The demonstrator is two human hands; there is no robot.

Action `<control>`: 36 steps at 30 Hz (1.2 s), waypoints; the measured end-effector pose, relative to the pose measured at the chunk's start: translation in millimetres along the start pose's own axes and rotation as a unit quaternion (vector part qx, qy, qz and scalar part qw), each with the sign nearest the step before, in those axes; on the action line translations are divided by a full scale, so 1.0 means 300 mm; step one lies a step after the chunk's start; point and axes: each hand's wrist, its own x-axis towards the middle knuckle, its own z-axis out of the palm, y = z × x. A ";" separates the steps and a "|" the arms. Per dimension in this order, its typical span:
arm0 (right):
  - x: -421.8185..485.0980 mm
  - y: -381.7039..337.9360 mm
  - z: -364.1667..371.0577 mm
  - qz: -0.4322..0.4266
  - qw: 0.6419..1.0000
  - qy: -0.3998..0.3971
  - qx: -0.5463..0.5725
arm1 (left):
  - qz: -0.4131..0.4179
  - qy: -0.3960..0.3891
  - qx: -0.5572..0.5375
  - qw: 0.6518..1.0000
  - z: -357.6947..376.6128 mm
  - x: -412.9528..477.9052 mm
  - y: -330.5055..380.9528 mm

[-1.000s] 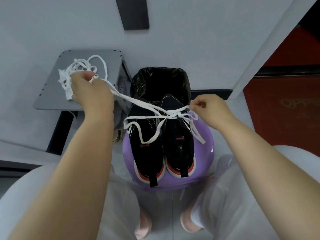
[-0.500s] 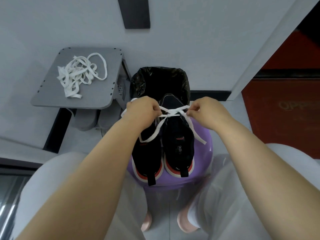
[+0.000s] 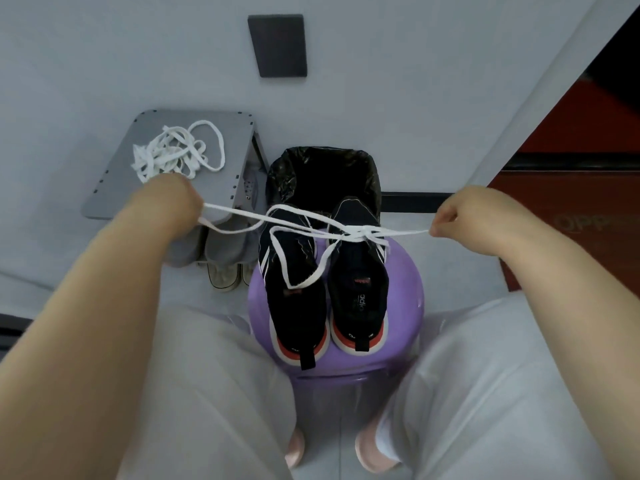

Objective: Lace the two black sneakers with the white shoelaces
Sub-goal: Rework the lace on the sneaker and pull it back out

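The left hand [image 3: 169, 202] hides its own fingers and part of the loose shoelace pile [image 3: 176, 157].

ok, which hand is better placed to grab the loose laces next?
Left, likely. The left hand is right beside the loose laces on the grey stand; the right hand is far across the sneakers. Both grip the tied lace now.

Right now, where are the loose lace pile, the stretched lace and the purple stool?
loose lace pile [image 3: 166, 154]: head view, middle of the tangle.
stretched lace [image 3: 360, 233]: head view, on its knot.
purple stool [image 3: 405, 289]: head view, bare part of the seat.
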 end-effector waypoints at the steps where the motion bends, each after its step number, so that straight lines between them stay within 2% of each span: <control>1: 0.003 0.008 -0.002 -0.003 1.000 0.022 0.015 | -0.008 0.013 0.000 1.000 -0.010 0.001 -0.013; 3: 0.011 0.003 0.020 -0.037 0.994 0.067 0.081 | -0.009 0.032 -0.012 0.999 -0.006 -0.009 -0.018; 5: 0.014 -0.032 0.061 -0.088 0.983 0.080 0.141 | 0.031 0.034 -0.049 0.998 0.024 -0.038 0.024; 9: 0.053 -0.094 0.150 -0.129 0.981 0.054 0.135 | 0.223 -0.022 -0.094 0.970 0.142 -0.072 0.184; 11: 0.072 -0.105 0.171 -0.129 0.984 0.036 0.119 | 0.272 -0.051 -0.101 0.955 0.204 -0.081 0.250; 16: 0.094 -0.103 0.207 -0.126 0.985 0.028 0.112 | 0.281 -0.108 -0.105 0.948 0.321 -0.065 0.279; 22: 0.109 -0.114 0.220 -0.131 0.987 0.026 0.086 | 0.284 -0.139 -0.105 0.943 0.309 -0.044 0.263; 26: 0.114 -0.122 0.230 -0.126 0.984 -0.004 0.126 | 0.308 -0.112 -0.086 0.941 0.316 -0.053 0.262; 30: 0.107 -0.132 0.230 -0.140 0.971 -0.017 0.193 | 0.269 -0.097 -0.167 0.943 0.294 -0.066 0.253; 33: 0.111 -0.130 0.223 -0.116 0.969 -0.018 0.219 | 0.137 -0.142 -0.294 0.935 0.279 -0.071 0.249; 35: 0.115 -0.121 0.216 -0.090 0.966 -0.015 0.240 | 0.011 -0.150 -0.402 0.903 0.263 -0.048 0.247; 36: 0.117 -0.114 0.211 -0.076 0.967 -0.014 0.244 | -0.057 -0.151 -0.474 0.865 0.250 -0.036 0.243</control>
